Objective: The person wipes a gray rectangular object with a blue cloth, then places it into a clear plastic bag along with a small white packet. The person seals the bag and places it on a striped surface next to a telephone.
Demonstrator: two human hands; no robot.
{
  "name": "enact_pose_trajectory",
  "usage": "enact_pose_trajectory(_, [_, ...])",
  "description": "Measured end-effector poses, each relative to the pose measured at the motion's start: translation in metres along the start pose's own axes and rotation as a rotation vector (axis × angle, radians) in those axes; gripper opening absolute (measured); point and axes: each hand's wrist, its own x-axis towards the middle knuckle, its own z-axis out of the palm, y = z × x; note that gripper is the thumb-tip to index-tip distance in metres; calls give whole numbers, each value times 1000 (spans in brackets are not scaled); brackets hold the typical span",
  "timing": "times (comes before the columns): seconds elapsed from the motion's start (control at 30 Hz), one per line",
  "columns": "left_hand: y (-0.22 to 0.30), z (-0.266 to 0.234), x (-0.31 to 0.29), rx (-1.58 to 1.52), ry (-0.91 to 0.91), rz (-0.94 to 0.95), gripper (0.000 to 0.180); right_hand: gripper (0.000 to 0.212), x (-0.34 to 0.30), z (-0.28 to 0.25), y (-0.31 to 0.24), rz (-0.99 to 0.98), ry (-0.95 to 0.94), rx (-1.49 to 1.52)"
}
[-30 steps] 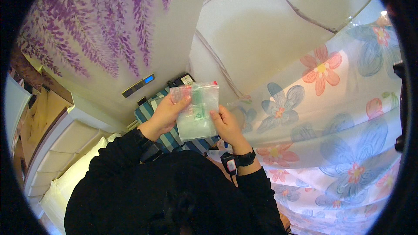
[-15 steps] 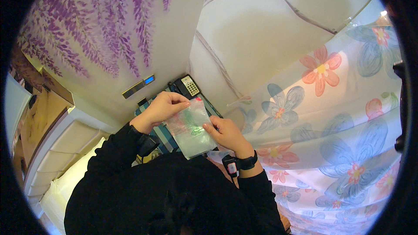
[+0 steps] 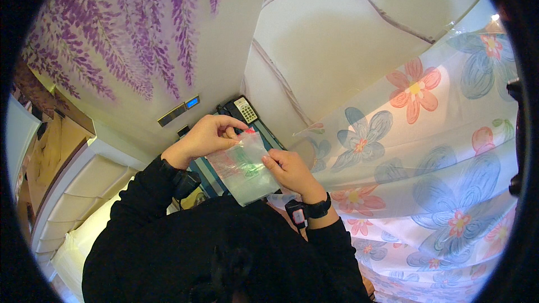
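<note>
A clear plastic bag (image 3: 247, 175) with green print and a red mark at its upper edge hangs tilted in front of me. My left hand (image 3: 210, 137) pinches its top left edge, the fingers curled near the red mark. On the bag's right side, my right hand (image 3: 287, 169) grips the edge between thumb and fingers. Whatever is inside the bag is too unclear to make out. Both wrists carry black straps with small devices.
Beyond the bag stands a small striped table (image 3: 210, 177) with a black telephone (image 3: 242, 110) on it. A flowered curtain (image 3: 415, 163) fills the right. At left are a padded headboard (image 3: 84, 185) and a bed (image 3: 84, 235). A wall panel (image 3: 178, 113) sits above the table.
My left hand has shifted slightly, its fingers bending more at the bag's top edge. The bag's upper left part has creased. My right hand stays nearly where it was.
</note>
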Motion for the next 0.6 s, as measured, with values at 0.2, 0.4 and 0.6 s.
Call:
enact_pose_trajectory(0.2, [-2, 4, 2, 108, -76, 20, 21, 33, 13, 5, -5, -59, 47, -58])
enact_pose_trajectory(0.4, [10, 8, -1, 138, -25, 117, 23, 30, 15, 8, -2, -31, 97, -160])
enact_pose_trajectory(0.6, [17, 25, 5, 598, 102, 300, 27, 30, 15, 6, -8, -94, 79, -158])
